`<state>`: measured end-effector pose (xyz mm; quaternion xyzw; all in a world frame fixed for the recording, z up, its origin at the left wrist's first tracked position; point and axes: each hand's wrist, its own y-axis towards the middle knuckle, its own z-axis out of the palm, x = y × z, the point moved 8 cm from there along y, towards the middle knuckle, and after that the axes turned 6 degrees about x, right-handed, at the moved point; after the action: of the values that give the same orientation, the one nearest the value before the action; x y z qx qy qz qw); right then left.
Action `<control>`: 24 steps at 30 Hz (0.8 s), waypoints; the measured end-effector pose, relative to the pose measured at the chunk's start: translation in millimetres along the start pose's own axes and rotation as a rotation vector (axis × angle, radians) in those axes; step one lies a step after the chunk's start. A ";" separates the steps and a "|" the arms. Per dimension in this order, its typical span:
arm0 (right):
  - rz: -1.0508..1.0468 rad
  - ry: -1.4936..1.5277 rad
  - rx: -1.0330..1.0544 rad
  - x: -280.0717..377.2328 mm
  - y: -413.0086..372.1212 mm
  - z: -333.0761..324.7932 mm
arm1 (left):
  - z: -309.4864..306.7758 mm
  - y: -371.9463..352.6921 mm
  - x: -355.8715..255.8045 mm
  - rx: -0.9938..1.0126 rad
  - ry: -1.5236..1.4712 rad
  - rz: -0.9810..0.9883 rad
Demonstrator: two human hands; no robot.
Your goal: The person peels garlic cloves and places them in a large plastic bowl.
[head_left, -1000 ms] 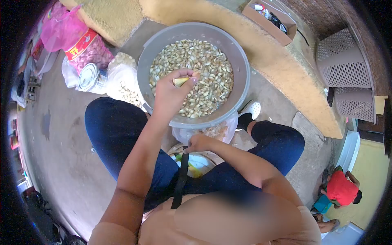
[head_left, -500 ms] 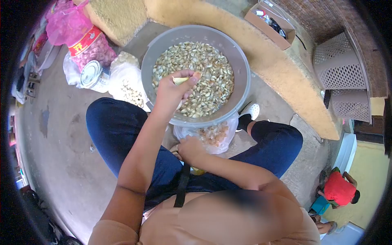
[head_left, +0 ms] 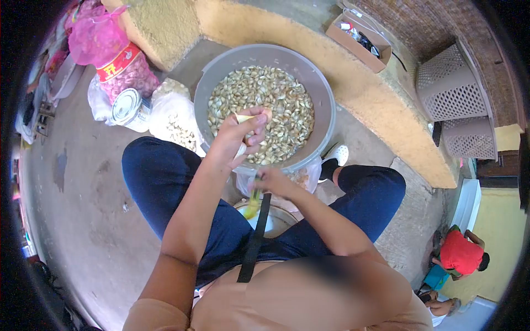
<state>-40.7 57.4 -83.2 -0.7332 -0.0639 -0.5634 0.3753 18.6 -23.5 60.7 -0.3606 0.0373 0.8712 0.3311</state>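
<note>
My left hand (head_left: 238, 138) is held over the near left part of a large grey tub (head_left: 333, 110) full of garlic cloves (head_left: 281, 91). Its thumb and fingers pinch a small tan garlic clove (head_left: 267, 113), and pale wrapping (head_left: 241, 150) shows on its fingers. Closer to my body, my right hand (head_left: 274, 182) is closed around a slim yellow-green tool (head_left: 252, 207), smeared by motion; I cannot tell its exact kind. Below it, between my legs, sits a round pale basin (head_left: 279, 222). A plastic bag (head_left: 313, 175) with peels lies against the tub's near side.
To the tub's left stand a white bag of peeled cloves (head_left: 176, 128), a tin can (head_left: 130, 106) and a pink mesh sack of garlic (head_left: 130, 74). A low yellow ledge (head_left: 375, 96) curves behind, bearing a cardboard box (head_left: 359, 47). A person in red (head_left: 461, 254) is at far right.
My right hand has risen from the basin toward the tub with the yellow-green tool, uncovering the basin. My left hand has shifted slightly nearer, still pinching the clove. The view has tilted slightly.
</note>
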 end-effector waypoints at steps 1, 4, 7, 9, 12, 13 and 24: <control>-0.077 0.318 -0.029 7.2 -1.6 -10.4 | 1.3 -1.5 0.3 -0.005 0.007 0.001; -0.243 0.601 -0.250 48.0 -20.3 -53.1 | 5.5 -5.1 2.2 -0.005 0.019 -0.004; -0.330 0.695 -0.350 82.4 -46.7 -85.4 | 9.5 -8.4 2.6 0.019 0.018 -0.023; -0.413 0.608 -0.317 107.7 -63.3 -94.7 | 13.7 -13.0 1.2 0.020 0.027 -0.038; -0.378 0.349 -0.284 131.4 -79.0 -91.7 | 16.3 -14.2 11.0 0.065 0.025 -0.096; -0.361 0.254 -0.286 135.3 -83.0 -91.0 | 19.3 -13.8 14.5 0.082 0.053 -0.119; -0.474 -0.292 -0.381 168.1 -107.0 -87.0 | 31.7 -18.3 27.7 0.149 0.164 -0.188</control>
<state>-103.8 23.9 122.2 -0.8279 -0.1793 -0.5258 0.0770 -3.9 15.7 69.1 -0.4071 0.0948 0.7987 0.4329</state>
